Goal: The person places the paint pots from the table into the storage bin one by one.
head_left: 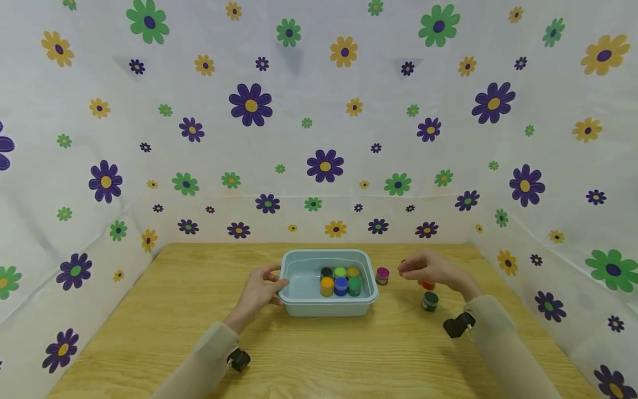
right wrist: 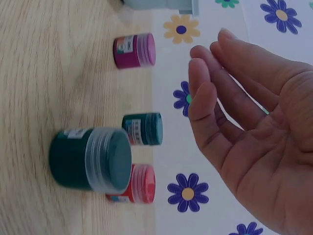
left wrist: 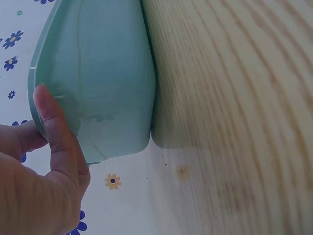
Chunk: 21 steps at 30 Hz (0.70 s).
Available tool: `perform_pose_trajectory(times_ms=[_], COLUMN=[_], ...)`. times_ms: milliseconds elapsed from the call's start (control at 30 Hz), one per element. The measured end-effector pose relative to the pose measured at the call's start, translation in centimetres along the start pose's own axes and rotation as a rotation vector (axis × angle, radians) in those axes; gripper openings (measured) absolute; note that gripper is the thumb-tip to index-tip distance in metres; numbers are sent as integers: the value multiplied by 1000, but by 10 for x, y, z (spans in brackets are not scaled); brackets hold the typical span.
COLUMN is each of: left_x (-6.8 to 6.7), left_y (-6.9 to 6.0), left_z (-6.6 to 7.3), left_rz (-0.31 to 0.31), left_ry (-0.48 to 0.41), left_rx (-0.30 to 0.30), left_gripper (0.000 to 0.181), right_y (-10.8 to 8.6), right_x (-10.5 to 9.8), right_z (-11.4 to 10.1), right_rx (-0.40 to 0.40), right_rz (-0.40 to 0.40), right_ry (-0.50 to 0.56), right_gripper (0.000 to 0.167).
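Note:
A pale blue-green plastic tub [head_left: 329, 308] stands on the table with several small paint jars grouped toward its right side, among them an orange jar [head_left: 327, 286] and a blue jar [head_left: 341, 286]. My left hand [head_left: 260, 288] grips the tub's left rim, fingers bent over its edge. Right of the tub, my right hand [head_left: 432, 270] hovers above the loose jars, fingers slightly bent and holding nothing. Near it stand a magenta jar [right wrist: 134, 50], a teal jar [right wrist: 142, 129], a red jar [right wrist: 143, 184] and a dark green jar [right wrist: 90, 160]. In the head view this hand covers much of the red and teal jars.
The wooden table [head_left: 319, 354] meets a white curtain [head_left: 319, 133] printed with flowers at the back and along both sides. A dark wrist camera [head_left: 239, 360] sits on the left sleeve, and another wrist camera [head_left: 458, 325] on the right one.

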<state>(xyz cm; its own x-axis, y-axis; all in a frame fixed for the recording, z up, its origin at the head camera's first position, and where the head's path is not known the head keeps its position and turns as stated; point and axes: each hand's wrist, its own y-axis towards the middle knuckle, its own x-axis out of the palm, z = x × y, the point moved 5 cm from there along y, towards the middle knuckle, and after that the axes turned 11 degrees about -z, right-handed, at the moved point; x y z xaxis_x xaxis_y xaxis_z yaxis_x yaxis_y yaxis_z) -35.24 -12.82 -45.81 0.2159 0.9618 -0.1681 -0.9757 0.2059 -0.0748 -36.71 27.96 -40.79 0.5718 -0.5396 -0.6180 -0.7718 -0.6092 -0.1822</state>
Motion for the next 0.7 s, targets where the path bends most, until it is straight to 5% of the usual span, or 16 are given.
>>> perform_pose_trajectory(times_ms=[233,500,700], left_x=[0,-1,-1], left_y=[-1,-1,-1], left_z=[0,2,1], left_rz=[-4,-7,-8], left_ry=[15,9,12], left_rx=[10,5,9], left_gripper=[50,51,50], right_y=[-16,-27,-33], right_x=[-2,-4,-1], right_z=[16,26,41], right_rx=[55,27,72], right_rz=[-15,-83,-134], right_ry=[-4,-78,-11], right_gripper=[38,39,44])
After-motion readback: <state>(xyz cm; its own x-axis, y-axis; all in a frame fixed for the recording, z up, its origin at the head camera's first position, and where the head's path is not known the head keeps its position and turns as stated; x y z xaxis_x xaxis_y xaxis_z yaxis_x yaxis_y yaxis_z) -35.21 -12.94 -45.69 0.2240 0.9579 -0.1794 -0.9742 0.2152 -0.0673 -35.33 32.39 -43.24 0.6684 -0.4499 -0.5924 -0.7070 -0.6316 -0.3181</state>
